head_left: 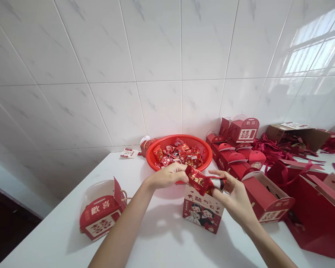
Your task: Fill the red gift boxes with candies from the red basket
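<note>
Your left grip (170, 175) pinches a red candy packet (195, 179), your right grip (233, 189) holds a red-and-silver packet (217, 182), both over the illustrated gift box (202, 216), open worktop (153, 238) leftward, double-happiness box (100, 216) near the edge

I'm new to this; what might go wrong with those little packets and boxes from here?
Slipping: the left fingers pinch a red packet and the right fingers a silver-banded packet; either smooth-looking wrapper might slide out and land on the white table.

Bumping: the left forearm looks close to the open gift box, so a sideways swing could perhaps knock it.
</note>
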`<state>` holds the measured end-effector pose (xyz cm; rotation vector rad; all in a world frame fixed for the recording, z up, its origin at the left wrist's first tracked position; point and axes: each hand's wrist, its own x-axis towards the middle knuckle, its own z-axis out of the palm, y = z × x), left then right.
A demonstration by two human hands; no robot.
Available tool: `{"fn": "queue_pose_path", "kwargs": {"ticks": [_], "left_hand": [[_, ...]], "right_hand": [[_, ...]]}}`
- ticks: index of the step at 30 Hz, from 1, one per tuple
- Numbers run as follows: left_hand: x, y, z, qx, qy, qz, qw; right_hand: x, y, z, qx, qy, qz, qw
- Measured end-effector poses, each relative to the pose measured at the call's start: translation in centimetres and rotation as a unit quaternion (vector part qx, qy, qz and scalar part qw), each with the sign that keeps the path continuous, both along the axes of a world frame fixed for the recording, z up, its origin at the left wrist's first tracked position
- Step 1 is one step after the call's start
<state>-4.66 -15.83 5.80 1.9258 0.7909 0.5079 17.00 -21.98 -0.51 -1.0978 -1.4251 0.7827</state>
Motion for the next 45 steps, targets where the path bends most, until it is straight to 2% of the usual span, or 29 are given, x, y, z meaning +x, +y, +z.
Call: {"fn": "queue_pose_path", "kwargs": {"ticks": [3,5,9,12,16,19,25,28,37,45], "left_hand": [[0.0,0.1,-0.3,-0.021,-0.011,-0.003,1.0],[0.1,0.0,-0.4,-0.001,-0.015,0.003,1.0],[0.4,-0.7,0.1,0.12,-0.001,0.015,0.993],[0.6,-2.0,0.9,0.225,0.056,0.032,0.972],[1.0,-3.7,1.5,0.284,0.131,0.042,0.949],[1.1,-4.2,1.5,0.286,0.15,0.048,0.945],[0.8,-3.9,1.7,0.273,0.125,0.058,0.952],[0.8,-4.0,1.6,0.28,0.108,0.046,0.953],[1.3,-4.2,0.9,0.303,0.142,-0.001,0.942],[1.4,-4.1,0.7,0.275,0.151,0.052,0.948]], "right_hand": [[0.1,-0.1,-0.3,0.013,-0.004,0.001,1.0],[0.2,-0.1,-0.6,0.022,-0.006,0.001,1.0],[0.4,-0.1,-1.3,0.035,-0.016,-0.006,0.999],[0.5,-0.2,-1.6,0.04,-0.028,-0.002,0.999],[0.5,-0.3,-1.9,0.047,-0.037,0.014,0.998],[0.4,-0.3,-2.1,0.058,-0.044,0.008,0.997],[0.3,-0.3,-2.2,0.091,-0.036,0.0,0.995],[0.4,-0.4,-2.2,0.105,-0.042,0.001,0.994],[0.7,-0.3,-2.4,0.109,-0.076,-0.003,0.991],[0.8,-0.4,-2.2,0.111,-0.091,-0.005,0.99]]}}
